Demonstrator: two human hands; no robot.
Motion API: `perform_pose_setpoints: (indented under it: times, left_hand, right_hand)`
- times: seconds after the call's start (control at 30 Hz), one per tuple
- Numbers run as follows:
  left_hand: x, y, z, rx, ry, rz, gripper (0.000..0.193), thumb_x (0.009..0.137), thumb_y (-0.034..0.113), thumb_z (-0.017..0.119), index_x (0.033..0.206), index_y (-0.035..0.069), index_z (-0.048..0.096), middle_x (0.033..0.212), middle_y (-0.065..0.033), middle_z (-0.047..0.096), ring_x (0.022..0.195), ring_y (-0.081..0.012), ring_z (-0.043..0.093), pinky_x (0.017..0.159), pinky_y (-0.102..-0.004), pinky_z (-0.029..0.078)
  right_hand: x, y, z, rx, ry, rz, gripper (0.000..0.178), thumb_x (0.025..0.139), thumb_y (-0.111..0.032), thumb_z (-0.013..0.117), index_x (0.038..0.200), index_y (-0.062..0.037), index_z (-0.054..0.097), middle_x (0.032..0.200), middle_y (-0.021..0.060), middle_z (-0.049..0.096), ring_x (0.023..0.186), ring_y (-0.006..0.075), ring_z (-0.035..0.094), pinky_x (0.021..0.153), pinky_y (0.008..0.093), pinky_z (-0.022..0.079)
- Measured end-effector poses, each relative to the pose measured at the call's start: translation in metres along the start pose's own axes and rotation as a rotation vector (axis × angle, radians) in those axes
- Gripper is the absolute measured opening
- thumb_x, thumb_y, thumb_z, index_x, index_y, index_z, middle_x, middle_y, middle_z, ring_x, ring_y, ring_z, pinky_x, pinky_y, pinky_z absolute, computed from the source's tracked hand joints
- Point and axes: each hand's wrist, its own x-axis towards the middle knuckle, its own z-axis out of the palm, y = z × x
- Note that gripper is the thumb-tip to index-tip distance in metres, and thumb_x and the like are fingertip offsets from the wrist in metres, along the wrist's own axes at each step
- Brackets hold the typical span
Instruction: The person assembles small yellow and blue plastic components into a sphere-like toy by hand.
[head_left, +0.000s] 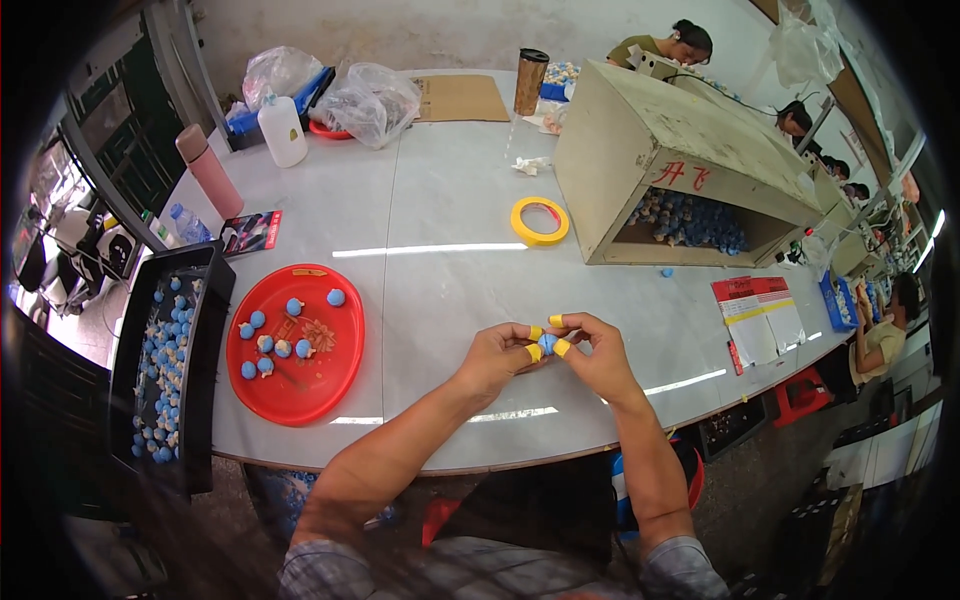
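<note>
My yellow-taped fingertips (535, 352) meet at a small blue ball (547, 345) — my left hand (490, 358) pinches it, my right hand (597, 352) brings a thumb against it, though I can't tell whether that grips. It sits between both, neither nearer, over the grey table (450, 290); roundish, with no long axis showing, its facing hidden — the red plate (290, 400) well off left.

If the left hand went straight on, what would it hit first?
The left hand would likely meet the right hand, just beyond the blue ball held between them; depth is hard to judge.
</note>
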Motion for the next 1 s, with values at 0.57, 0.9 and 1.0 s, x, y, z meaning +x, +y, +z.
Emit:
perform_pose_setpoints:
  times: [0.57,0.9,1.0]
  left_hand:
    - [-0.001,0.005,0.002,-0.075,0.032,-0.027,0.025,0.092,0.003,0.059,0.116,-0.004,0.055,0.11,-0.014,0.062,0.102,-0.0226,0.065,0.089,-0.0299,0.055]
    - [-0.009,0.008,0.009,-0.051,0.129,-0.087,0.022,0.099,0.015,0.051,0.113,-0.001,0.055,0.105,-0.0101,0.062,0.094,-0.0189,0.066,0.083,-0.0289,0.055]
    - [-0.009,0.01,0.009,-0.069,0.142,-0.106,0.021,0.099,0.015,0.05,0.112,0.0,0.055,0.105,-0.0089,0.062,0.094,-0.0177,0.065,0.083,-0.0291,0.054]
  right_hand:
    - [-0.001,-0.002,0.004,0.266,-0.085,0.4,0.019,0.088,-0.005,0.06,0.106,-0.0018,0.064,0.082,-0.0014,0.06,0.075,0.0075,0.054,0.067,0.0224,0.045]
    - [-0.004,0.008,0.027,0.213,0.066,0.347,0.013,0.089,-0.014,0.065,0.091,-0.0035,0.056,0.082,-0.0006,0.057,0.071,0.0048,0.05,0.063,0.0207,0.042]
    - [-0.003,0.002,0.027,0.264,0.045,0.345,0.015,0.09,-0.017,0.063,0.089,-0.0045,0.056,0.076,-0.0014,0.055,0.067,0.0049,0.049,0.06,0.021,0.042]
